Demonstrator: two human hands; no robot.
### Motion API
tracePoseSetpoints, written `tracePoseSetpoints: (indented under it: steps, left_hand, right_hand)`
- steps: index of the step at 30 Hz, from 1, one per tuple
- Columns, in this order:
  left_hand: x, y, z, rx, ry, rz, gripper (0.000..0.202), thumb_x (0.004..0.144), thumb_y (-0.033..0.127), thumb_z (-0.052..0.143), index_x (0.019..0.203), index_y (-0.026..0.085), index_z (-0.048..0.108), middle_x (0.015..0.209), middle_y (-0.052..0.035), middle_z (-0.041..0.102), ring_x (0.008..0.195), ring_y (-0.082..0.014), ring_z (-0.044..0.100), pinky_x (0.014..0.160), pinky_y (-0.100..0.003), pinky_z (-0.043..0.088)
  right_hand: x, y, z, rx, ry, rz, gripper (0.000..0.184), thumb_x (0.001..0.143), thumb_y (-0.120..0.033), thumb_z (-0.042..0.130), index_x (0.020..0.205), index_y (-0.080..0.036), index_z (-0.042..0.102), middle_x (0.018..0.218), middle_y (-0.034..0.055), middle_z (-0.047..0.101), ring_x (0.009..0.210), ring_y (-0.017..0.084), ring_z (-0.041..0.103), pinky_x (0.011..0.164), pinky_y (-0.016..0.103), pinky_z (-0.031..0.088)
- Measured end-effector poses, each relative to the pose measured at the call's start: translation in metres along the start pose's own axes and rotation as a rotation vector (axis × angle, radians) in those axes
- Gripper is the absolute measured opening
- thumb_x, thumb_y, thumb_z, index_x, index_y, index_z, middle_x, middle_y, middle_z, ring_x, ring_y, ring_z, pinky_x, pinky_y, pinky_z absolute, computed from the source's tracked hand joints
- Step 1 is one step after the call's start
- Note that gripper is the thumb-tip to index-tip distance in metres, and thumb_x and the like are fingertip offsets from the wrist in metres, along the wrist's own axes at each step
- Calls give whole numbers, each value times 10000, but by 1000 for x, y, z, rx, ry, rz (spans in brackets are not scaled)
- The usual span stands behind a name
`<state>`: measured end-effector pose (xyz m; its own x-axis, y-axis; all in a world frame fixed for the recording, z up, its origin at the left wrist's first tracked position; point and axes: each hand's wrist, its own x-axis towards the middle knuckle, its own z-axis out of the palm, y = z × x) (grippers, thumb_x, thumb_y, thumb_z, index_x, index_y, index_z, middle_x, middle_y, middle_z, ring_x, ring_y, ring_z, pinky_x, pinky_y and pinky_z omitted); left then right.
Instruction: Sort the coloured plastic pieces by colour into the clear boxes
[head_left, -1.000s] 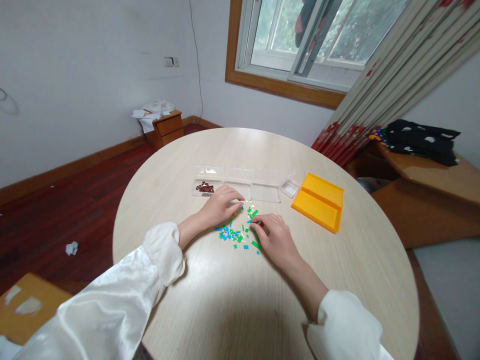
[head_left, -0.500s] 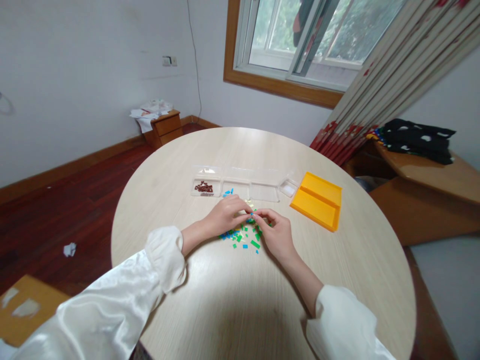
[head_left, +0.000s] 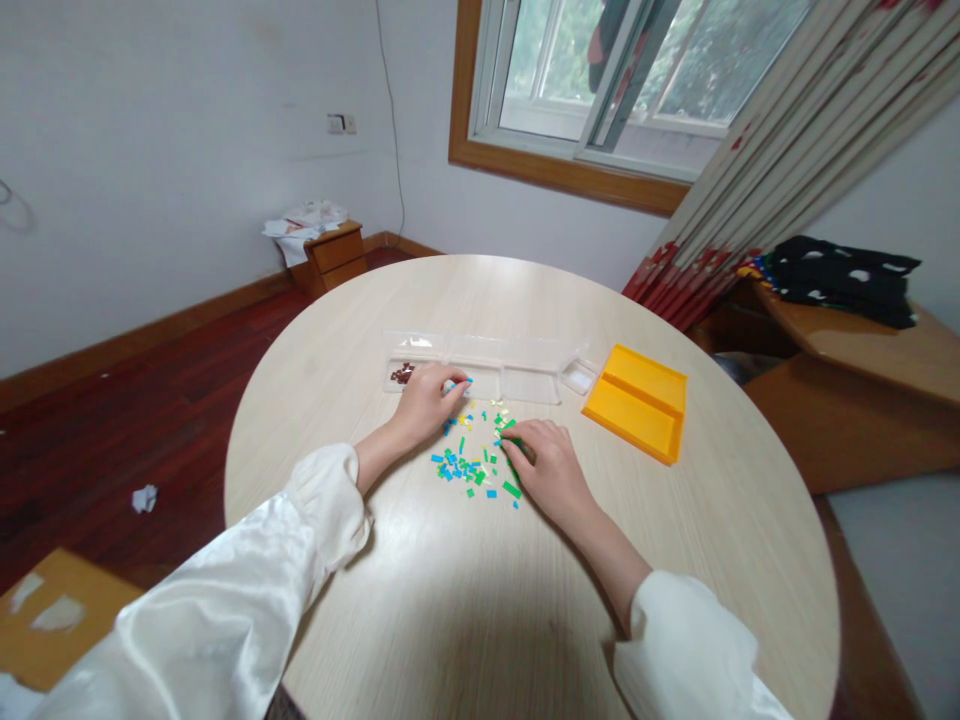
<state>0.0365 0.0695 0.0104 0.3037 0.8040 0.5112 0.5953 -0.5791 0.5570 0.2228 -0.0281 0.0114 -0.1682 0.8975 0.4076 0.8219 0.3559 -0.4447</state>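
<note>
My left hand (head_left: 426,402) is over the clear compartment tray (head_left: 487,393), thumb and forefinger pinched on a small blue building piece (head_left: 470,380). It hides part of the tray and some of the brown pieces (head_left: 402,374) in the left compartment. My right hand (head_left: 551,465) rests at the right side of a scatter of small pieces, its fingertips drawn together low over the table. Whatever lies between them is too small to make out. Blue pieces (head_left: 491,494), green pieces (head_left: 511,489) and a few yellow ones (head_left: 463,421) are spread between both hands.
A yellow two-part tray (head_left: 637,400) stands to the right on the round wooden table (head_left: 450,600). Beside it lies a small clear container (head_left: 578,376). A clear lid (head_left: 480,346) stands up behind the compartment tray. Beyond the table are a window and a curtain (head_left: 720,190).
My hands were together over the pieces and have parted. The left moved away and leftward to the clear tray with a blue piece; the right moved slightly down, staying by the scatter.
</note>
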Motion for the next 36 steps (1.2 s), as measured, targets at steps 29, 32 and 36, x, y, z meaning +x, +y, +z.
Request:
tracePoseSetpoints:
  steps: [29,32,36]
  left_hand:
    - [0,4,2,120,-75,37,147,848,221,527,885,169,659,921,-68,658,923,-223,521,819,-373,342]
    - [-2,8,1,91,-96,67,136,849,218,535,881,168,657,916,-64,660,915,-215,531,812,-366,341]
    - [-4,13,0,78,-114,98,129,849,219,545,879,163,657,898,-60,662,895,-208,543,789,-362,339]
  right_hand:
    - [-1,-3,2,-90,-98,19,104,821,-163,532,811,-196,630,837,52,635,849,211,552,745,332,345]
    - [-1,-3,3,-102,-106,36,90,823,-153,534,812,-194,613,848,54,629,858,214,546,745,329,344]
    - [0,-2,3,-139,-126,48,88,826,-135,522,798,-193,583,850,59,615,856,223,529,738,330,337]
